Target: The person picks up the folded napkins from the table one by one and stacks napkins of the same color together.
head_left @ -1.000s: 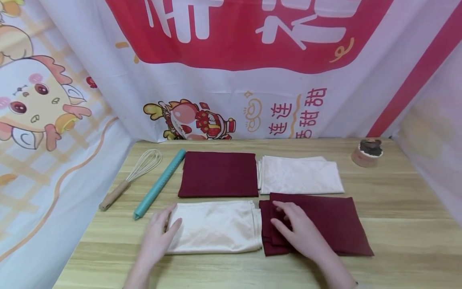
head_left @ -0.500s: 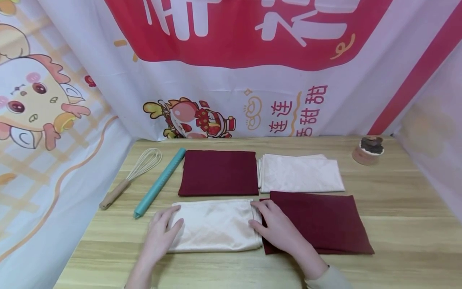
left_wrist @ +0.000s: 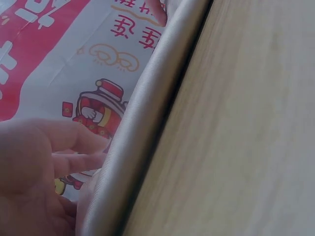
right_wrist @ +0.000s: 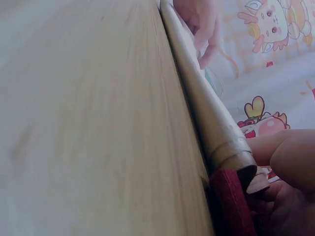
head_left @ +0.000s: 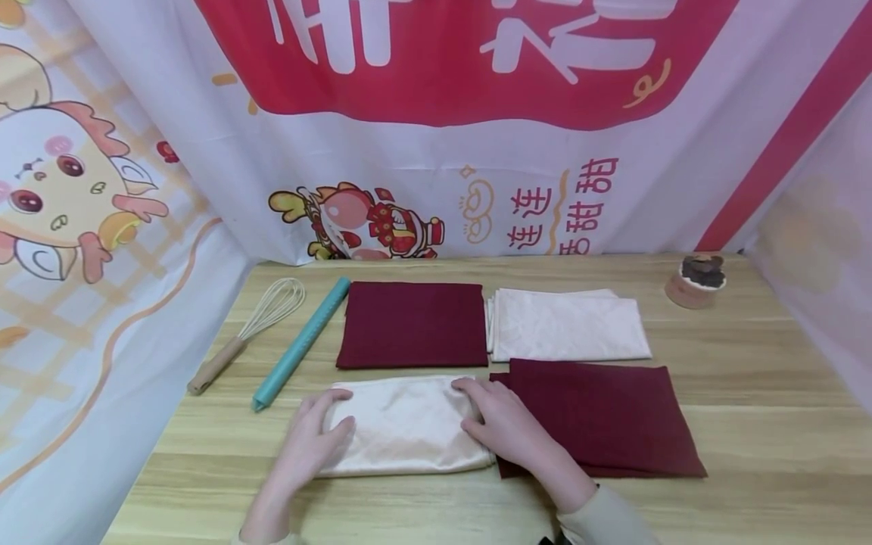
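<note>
In the head view a folded cream satin cloth (head_left: 405,428) lies at the front of the table. My left hand (head_left: 308,435) grips its left end, thumb and fingertips on top. At the right end, my right hand (head_left: 507,424) holds the layered edge in the same way. A folded maroon cloth (head_left: 613,420) lies partly beneath my right wrist. Seen from the left wrist, the cream cloth's front fold (left_wrist: 142,113) runs past my curled fingers (left_wrist: 74,137). In the right wrist view, the maroon edge (right_wrist: 229,196) sits beside the cream layers at my fingers.
Behind lie another folded maroon cloth (head_left: 412,325) and a white folded cloth (head_left: 568,325). On the left are a teal rolling pin (head_left: 300,344) and a whisk (head_left: 248,333). A small pink cup with a dark top (head_left: 696,281) stands at the back right. Printed curtains (head_left: 409,151) enclose the table (head_left: 763,424).
My right hand has moved left from the maroon cloth onto the right end of the cream cloth. My left hand has shifted slightly inward over its left end.
</note>
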A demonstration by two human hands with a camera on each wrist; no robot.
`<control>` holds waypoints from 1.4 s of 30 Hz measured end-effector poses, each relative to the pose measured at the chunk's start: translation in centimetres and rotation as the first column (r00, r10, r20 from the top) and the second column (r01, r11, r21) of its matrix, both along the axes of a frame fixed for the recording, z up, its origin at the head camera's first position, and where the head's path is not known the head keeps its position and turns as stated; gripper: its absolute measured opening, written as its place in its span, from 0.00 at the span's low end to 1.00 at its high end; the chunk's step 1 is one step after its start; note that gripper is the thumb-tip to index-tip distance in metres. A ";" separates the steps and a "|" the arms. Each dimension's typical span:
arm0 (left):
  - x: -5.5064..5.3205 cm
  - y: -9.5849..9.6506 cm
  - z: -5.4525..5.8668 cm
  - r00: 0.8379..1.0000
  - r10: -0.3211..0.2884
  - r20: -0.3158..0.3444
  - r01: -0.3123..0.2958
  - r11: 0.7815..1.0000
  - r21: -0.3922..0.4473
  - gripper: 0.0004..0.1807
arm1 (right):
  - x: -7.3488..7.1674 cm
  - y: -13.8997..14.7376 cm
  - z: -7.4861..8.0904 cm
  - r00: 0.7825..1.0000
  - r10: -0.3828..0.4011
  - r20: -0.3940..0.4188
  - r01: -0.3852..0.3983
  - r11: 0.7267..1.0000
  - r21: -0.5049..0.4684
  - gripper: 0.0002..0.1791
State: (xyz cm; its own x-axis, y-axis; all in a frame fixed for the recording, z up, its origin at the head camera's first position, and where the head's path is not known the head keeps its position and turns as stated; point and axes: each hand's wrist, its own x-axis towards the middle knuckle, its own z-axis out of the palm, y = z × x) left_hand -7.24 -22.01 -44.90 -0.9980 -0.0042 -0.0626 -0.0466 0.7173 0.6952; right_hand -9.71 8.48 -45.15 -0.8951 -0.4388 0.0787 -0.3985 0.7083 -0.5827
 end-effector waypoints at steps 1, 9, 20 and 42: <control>0.0 0.0 0.0 1.000 -0.009 0.001 0.009 1.000 -0.002 0.21 | 0.0 -0.1 0.0 1.000 0.009 -0.002 -0.009 1.000 -0.006 0.26; -0.3 -0.2 -0.1 0.997 -0.072 -0.037 0.073 0.997 0.006 0.21 | -0.2 -0.2 -0.1 0.996 0.061 -0.059 -0.061 0.998 -0.003 0.20; -0.6 -0.4 -0.4 0.989 -0.124 -0.080 0.130 0.988 0.083 0.24 | -0.4 -0.1 -0.1 0.997 0.074 0.017 -0.072 0.993 -0.093 0.14; -7.1 5.4 4.0 0.975 -0.120 -0.190 0.162 0.961 0.226 0.19 | -4.3 6.0 4.0 0.995 -0.043 0.092 0.074 0.925 -0.373 0.16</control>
